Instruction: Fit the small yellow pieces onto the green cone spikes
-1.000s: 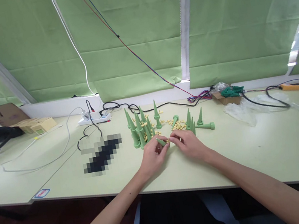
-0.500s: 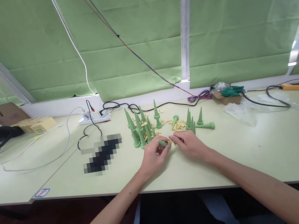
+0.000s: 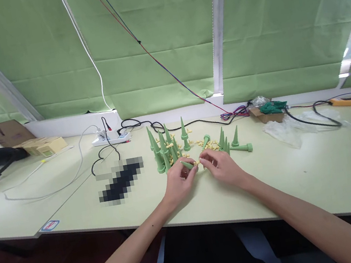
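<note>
My left hand (image 3: 179, 178) is closed around a green plastic watering spike (image 3: 187, 164), whose pointed end leans up to the left. A small yellow valve (image 3: 196, 163) sits at the spike's side, between my two hands. The fingertips of my right hand (image 3: 221, 166) pinch this valve's outer end. Behind my left hand stands a cluster of upright green spikes (image 3: 163, 144), several with yellow valves sticking out. Loose yellow valves (image 3: 210, 145) lie in a pile beyond my hands. More green spikes (image 3: 222, 139) stand and lie just right of that pile.
A white power strip (image 3: 111, 139) and a pixelated dark object (image 3: 121, 181) are on the left of the table (image 3: 291, 179). Black cables (image 3: 191, 124) run along the back. A small cardboard box (image 3: 266, 116) and clear plastic bags (image 3: 283, 132) are at the right.
The spike in my left hand has shifted slightly left and up, its tip now pointing further left. My right fingers remain at the yellow valve.
</note>
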Tool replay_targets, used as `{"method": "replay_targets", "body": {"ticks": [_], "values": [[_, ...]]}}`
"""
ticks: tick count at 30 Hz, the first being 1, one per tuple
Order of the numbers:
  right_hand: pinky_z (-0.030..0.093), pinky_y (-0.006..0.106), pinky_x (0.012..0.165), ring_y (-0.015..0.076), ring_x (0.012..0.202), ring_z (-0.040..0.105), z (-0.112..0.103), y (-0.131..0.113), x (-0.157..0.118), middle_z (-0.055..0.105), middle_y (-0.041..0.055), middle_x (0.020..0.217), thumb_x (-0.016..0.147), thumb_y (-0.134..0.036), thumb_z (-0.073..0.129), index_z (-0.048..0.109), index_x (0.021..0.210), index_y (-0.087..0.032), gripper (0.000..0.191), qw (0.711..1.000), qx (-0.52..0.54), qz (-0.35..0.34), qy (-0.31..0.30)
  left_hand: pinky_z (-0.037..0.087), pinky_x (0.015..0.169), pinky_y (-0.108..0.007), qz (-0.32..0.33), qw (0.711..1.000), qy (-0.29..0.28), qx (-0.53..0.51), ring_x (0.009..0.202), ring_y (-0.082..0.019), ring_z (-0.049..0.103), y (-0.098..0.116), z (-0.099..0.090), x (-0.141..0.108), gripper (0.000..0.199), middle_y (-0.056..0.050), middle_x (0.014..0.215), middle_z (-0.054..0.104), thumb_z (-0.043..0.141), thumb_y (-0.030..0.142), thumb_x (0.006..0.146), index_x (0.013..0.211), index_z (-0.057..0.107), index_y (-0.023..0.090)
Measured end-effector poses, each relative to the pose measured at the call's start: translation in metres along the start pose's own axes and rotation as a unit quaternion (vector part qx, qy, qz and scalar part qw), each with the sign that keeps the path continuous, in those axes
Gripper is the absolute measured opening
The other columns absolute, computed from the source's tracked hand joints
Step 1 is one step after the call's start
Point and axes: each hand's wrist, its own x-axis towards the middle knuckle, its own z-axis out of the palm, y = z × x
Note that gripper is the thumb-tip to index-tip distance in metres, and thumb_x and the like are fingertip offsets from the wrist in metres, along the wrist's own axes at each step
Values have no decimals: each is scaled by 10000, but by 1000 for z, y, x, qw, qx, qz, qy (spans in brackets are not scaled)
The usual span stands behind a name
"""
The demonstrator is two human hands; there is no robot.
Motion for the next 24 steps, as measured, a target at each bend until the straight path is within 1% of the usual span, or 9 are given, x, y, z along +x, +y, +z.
{"method": "replay_targets", "body": {"ticks": [2, 5, 8, 12, 16, 19, 22, 24], "values": [[407, 246, 604, 143, 681, 573, 0, 0, 0, 623, 15, 760, 961, -276, 468, 565, 907, -195, 137, 1000, 11, -9, -7, 459, 513, -217, 4, 1000, 0, -1, 592, -81, 530, 0, 0, 0, 126, -51, 974, 647, 599, 290, 888, 947, 623, 182], [387, 252, 592, 134, 626, 532, 0, 1, 1, 588, -1, 707, 960, -265, 461, 548, 848, -198, 157, 1000, 3, -10, -10, 466, 522, -220, 11, 1000, -12, 5, 633, -97, 557, 0, 0, 0, 123, -59, 979, 647, 594, 286, 890, 942, 628, 180], [348, 256, 569, 123, 572, 462, 0, 2, 1, 519, -23, 640, 968, -280, 448, 509, 757, -200, 234, 1000, -19, -7, -9, 473, 529, -222, 17, 999, -27, 9, 662, -107, 571, 1, 0, -1, 115, -58, 971, 645, 591, 273, 890, 949, 629, 182], [303, 266, 544, 116, 530, 380, 1, 3, 1, 431, -32, 572, 985, -329, 415, 400, 625, -203, 382, 998, -55, -1, -3, 469, 518, -219, 27, 999, -38, 5, 661, -107, 571, 2, -1, -1, 111, -56, 954, 641, 586, 271, 893, 943, 629, 182], [302, 271, 552, 116, 522, 386, 2, 4, 1, 428, -30, 545, 1002, -365, 376, 386, 587, -201, 446, 997, -70, 5, -10, 461, 511, -214, 31, 999, -39, 4, 664, -108, 575, 4, 0, -1, 112, -54, 942, 643, 582, 278, 895, 932, 626, 181], [314, 270, 560, 120, 525, 418, 2, 4, 1, 464, -29, 562, 1003, -371, 380, 443, 636, -200, 409, 998, -66, 16, 2, 468, 517, -218, 23, 999, -30, 2, 658, -105, 575, 3, 0, -1, 114, -57, 964, 646, 589, 277, 890, 941, 626, 182], [357, 262, 579, 127, 563, 492, 1, 1, 0, 551, -21, 636, 997, -346, 404, 537, 811, -201, 271, 999, -26, 22, 3, 482, 531, -226, 9, 1000, -11, 1, 651, -104, 577, 3, 0, 0, 118, -61, 979, 648, 594, 282, 888, 940, 628, 181], [386, 259, 604, 135, 612, 537, 0, -1, -1, 596, -9, 701, 990, -318, 419, 554, 917, -203, 192, 1000, 1, 8, -9, 485, 529, -228, 4, 1000, -2, -1, 634, -100, 572, 3, 0, 0, 125, -61, 977, 650, 591, 291, 890, 938, 626, 181]]}}
